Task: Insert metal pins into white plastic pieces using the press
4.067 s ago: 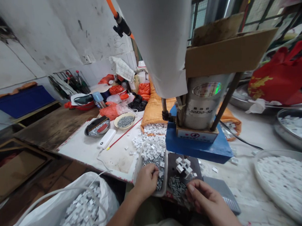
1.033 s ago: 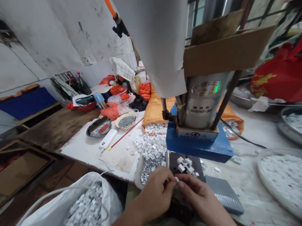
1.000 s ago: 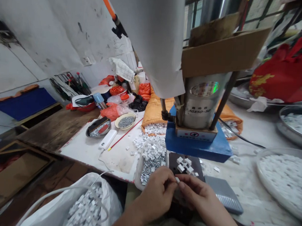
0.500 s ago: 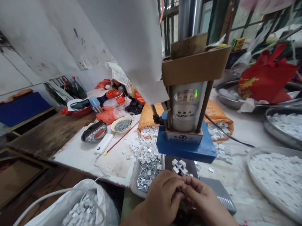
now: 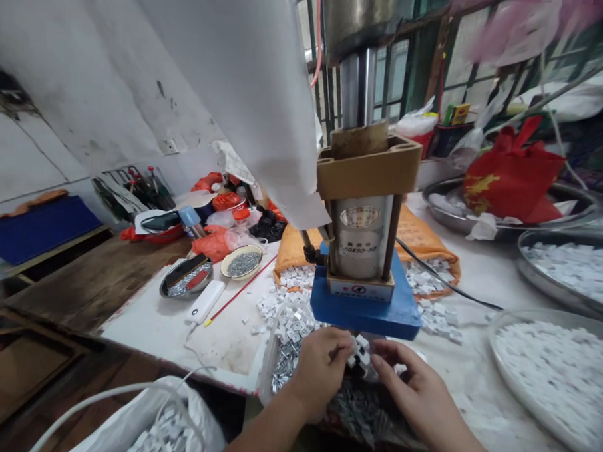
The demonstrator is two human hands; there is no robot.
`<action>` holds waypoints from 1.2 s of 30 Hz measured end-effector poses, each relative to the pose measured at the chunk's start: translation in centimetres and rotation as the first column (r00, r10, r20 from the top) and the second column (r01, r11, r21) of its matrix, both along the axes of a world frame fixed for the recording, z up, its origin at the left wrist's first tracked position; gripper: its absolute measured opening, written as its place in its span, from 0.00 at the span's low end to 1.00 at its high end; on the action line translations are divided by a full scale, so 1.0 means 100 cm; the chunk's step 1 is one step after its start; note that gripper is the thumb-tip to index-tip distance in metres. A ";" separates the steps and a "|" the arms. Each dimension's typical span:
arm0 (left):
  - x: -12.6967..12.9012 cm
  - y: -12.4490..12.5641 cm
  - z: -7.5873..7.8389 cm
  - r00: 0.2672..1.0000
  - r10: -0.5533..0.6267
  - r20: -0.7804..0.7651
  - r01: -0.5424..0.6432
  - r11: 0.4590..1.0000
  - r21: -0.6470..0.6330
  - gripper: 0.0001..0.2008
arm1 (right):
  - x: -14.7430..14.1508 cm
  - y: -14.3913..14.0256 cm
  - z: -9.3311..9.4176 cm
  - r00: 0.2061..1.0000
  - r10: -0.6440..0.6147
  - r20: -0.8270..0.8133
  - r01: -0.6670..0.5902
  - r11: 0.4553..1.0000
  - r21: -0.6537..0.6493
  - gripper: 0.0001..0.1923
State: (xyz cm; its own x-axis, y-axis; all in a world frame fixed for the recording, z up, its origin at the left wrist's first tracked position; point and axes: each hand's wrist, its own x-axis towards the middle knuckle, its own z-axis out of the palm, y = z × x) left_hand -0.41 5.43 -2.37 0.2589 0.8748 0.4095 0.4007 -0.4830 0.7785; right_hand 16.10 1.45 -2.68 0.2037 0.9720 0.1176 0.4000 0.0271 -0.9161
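At the bottom middle, my left hand (image 5: 320, 370) has its thumb and fingers pressed together; whatever they pinch is hidden. My right hand (image 5: 414, 381) is beside it to the right, thumb and forefinger apart. Between the two hands sits a cluster of small white plastic pieces (image 5: 360, 352), just in front of the blue press base (image 5: 367, 315). To the left of my left hand, a clear plastic box (image 5: 269, 364) holds loose metal nails (image 5: 284, 362) and more white pieces. Below the cluster, a heap of nails (image 5: 358, 405) lies between my forearms.
A press cylinder (image 5: 360, 235) rises from the base. White pieces fill a round tray (image 5: 496, 341) and a metal basin (image 5: 525, 256) at right, and a white sack (image 5: 207, 422) at lower left. Orange sacks (image 5: 416, 231) lie behind. A power bank (image 5: 205, 302) and red stick (image 5: 238, 293) lie left.
My hands were together below the white cluster; now they have moved forward and apart, one on each side of it. The view has tilted upward, and the nail heap now shows.
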 end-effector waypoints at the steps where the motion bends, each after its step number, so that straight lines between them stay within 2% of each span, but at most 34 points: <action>1: 0.001 0.000 -0.004 1.000 -0.006 0.007 0.006 1.000 -0.007 0.07 | 0.000 0.002 -0.003 0.998 0.010 0.062 -0.012 1.000 0.026 0.16; 6: 0.001 -0.002 -0.008 0.988 0.129 0.086 -0.120 0.988 -0.101 0.06 | -0.010 0.014 -0.020 0.947 0.087 0.308 -0.124 0.987 0.103 0.15; 8: 0.002 -0.002 -0.007 0.991 0.116 0.073 -0.107 0.988 -0.110 0.07 | -0.016 0.019 -0.027 0.921 0.114 0.373 -0.164 0.981 0.106 0.13; 11: 0.004 -0.003 -0.007 0.994 0.073 0.084 -0.064 0.992 -0.113 0.07 | -0.021 0.022 -0.033 0.898 0.107 0.427 -0.174 0.977 0.122 0.13; 14: 0.008 -0.003 -0.009 0.981 0.128 0.149 -0.103 0.981 -0.164 0.06 | -0.022 0.020 -0.036 0.893 0.081 0.443 -0.152 0.980 0.126 0.13; 17: 0.011 -0.002 -0.010 0.980 0.129 0.150 -0.099 0.977 -0.191 0.06 | -0.021 0.018 -0.037 0.891 0.069 0.448 -0.139 0.982 0.126 0.12; 20: 0.011 -0.002 -0.013 0.988 0.098 0.116 -0.086 0.991 -0.105 0.06 | -0.023 0.019 -0.036 0.895 0.071 0.440 -0.146 0.980 0.138 0.11; 23: 0.011 -0.004 -0.018 0.998 0.041 0.038 -0.045 0.994 0.099 0.08 | -0.022 0.019 -0.035 0.898 0.097 0.430 -0.177 0.973 0.149 0.11; 26: 0.012 -0.007 -0.020 0.999 0.001 -0.049 0.011 0.971 0.240 0.10 | -0.007 0.012 -0.037 0.881 0.081 0.466 -0.194 0.960 0.201 0.18; 28: 0.013 -0.008 -0.021 0.997 -0.006 -0.081 0.028 0.963 0.268 0.10 | 0.013 0.001 -0.041 0.833 0.032 0.552 -0.193 0.952 0.236 0.24; 33: 0.015 -0.009 -0.021 0.996 0.011 -0.083 0.012 0.964 0.265 0.08 | 0.064 -0.036 -0.058 0.549 -0.036 0.835 -0.227 0.955 0.191 0.12; 36: 0.015 -0.010 -0.022 0.992 0.071 -0.103 -0.040 0.960 0.279 0.08 | 0.075 -0.050 -0.070 0.452 -0.076 0.889 -0.252 0.945 0.210 0.11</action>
State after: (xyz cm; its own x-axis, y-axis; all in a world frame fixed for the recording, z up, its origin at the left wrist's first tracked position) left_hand 1.13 4.46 -4.59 0.2707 0.7463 0.6080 0.5089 -0.6471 0.5677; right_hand 23.57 -3.53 -9.71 -0.2537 0.8650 0.4328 0.9578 0.2873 -0.0127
